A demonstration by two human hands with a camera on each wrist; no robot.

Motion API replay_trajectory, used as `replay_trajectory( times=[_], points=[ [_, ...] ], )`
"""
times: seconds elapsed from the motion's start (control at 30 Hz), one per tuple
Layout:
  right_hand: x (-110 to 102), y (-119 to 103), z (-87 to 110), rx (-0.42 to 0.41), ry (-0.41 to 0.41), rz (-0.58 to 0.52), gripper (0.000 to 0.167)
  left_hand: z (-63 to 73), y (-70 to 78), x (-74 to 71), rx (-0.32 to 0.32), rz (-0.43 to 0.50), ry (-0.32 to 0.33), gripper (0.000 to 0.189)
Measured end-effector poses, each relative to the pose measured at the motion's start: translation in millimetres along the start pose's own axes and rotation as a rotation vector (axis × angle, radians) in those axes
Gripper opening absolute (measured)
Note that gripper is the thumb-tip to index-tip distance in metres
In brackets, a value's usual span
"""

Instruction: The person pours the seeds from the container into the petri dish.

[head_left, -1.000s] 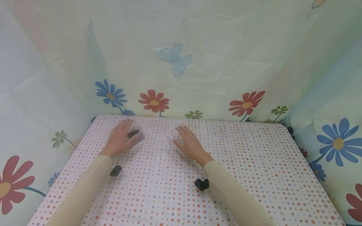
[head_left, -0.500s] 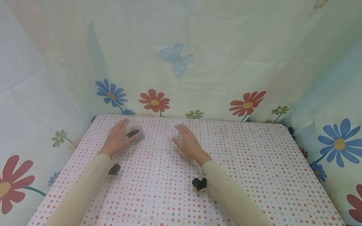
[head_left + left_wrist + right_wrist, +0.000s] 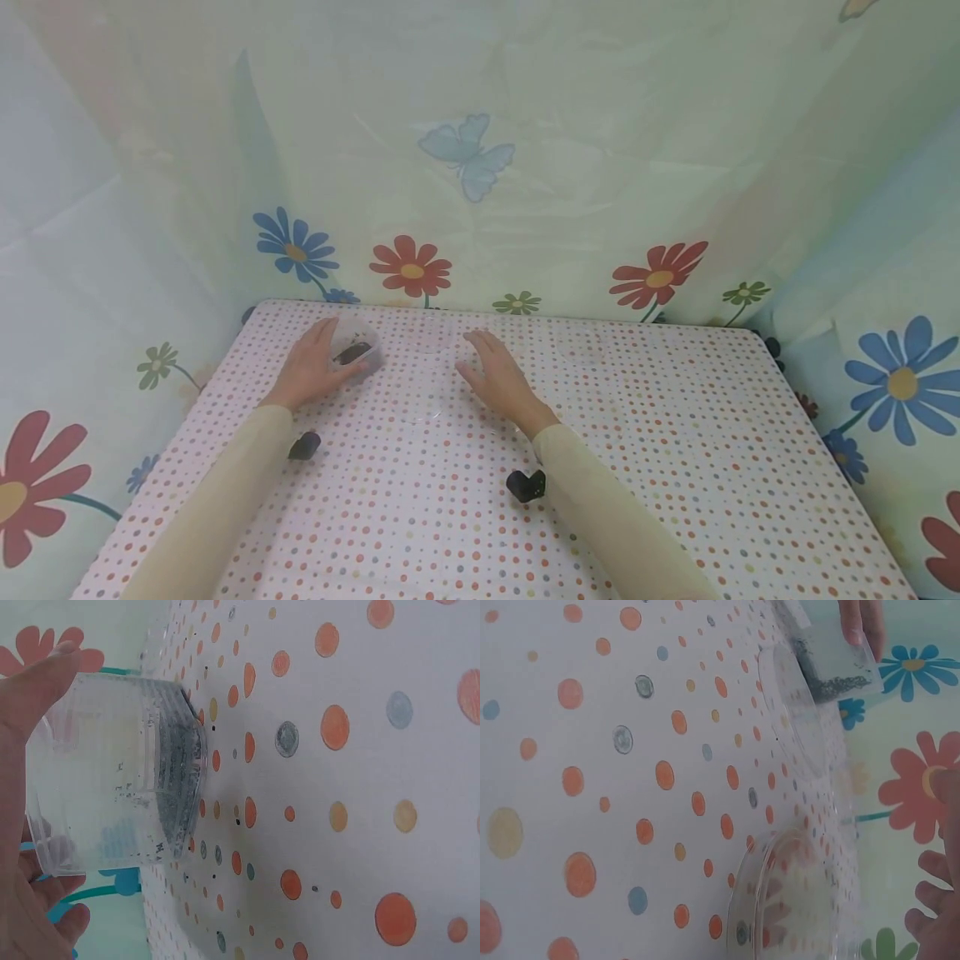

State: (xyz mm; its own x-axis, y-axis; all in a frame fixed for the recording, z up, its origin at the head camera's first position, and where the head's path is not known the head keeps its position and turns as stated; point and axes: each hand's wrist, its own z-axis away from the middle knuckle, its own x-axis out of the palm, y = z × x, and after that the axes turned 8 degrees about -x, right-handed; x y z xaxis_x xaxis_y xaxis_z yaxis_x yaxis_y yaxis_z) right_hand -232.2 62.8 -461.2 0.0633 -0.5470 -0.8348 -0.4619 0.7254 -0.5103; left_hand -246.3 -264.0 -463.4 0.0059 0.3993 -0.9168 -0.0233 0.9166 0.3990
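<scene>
In the head view, my left hand (image 3: 303,367) grips a clear plastic tub (image 3: 349,333) at the far left of the table. The left wrist view shows the thumb on one side of the tub and the fingers on the other. Dark fine grains (image 3: 178,776) lie at its bottom, and its base is right at the tabletop. My right hand (image 3: 501,382) holds nothing, its fingers loosely extended above the table. Near it, the right wrist view shows a shallow clear round dish (image 3: 759,900), with another clear dish (image 3: 769,682) close to the tub.
A further clear dish (image 3: 579,358) lies to the right of the right hand. The table (image 3: 420,517) has a dotted cover. A flower-printed sheet (image 3: 555,208) rises behind it. Black wrist pieces (image 3: 303,446) sit beside both forearms.
My left hand has shifted slightly left with the tub, so more of the tub shows. The right forearm has drifted a little left, while the dishes stay put.
</scene>
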Motion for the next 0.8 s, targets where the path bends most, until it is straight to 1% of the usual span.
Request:
replay_trajectory(
  times=[0.23,0.53,0.63,0.8],
  points=[
    [1.7,-3.3,-3.6,0.008,0.008,-0.042,0.055,-1.9,-1.9,0.0,-0.054,0.027,-0.059,0.116],
    [6.7,-2.4,-9.3,0.029,0.002,-0.073,0.054,-4.2,1.4,0.7,-0.110,0.088,-0.085,0.114],
    [8.5,-1.6,-10.5,0.042,0.001,-0.083,0.054,-6.0,0.1,1.9,-0.115,0.113,-0.097,0.113],
    [10.2,-1.4,-11.5,0.064,-0.003,-0.088,0.055,-7.7,-1.9,3.7,-0.098,0.147,-0.113,0.112]
  ],
)
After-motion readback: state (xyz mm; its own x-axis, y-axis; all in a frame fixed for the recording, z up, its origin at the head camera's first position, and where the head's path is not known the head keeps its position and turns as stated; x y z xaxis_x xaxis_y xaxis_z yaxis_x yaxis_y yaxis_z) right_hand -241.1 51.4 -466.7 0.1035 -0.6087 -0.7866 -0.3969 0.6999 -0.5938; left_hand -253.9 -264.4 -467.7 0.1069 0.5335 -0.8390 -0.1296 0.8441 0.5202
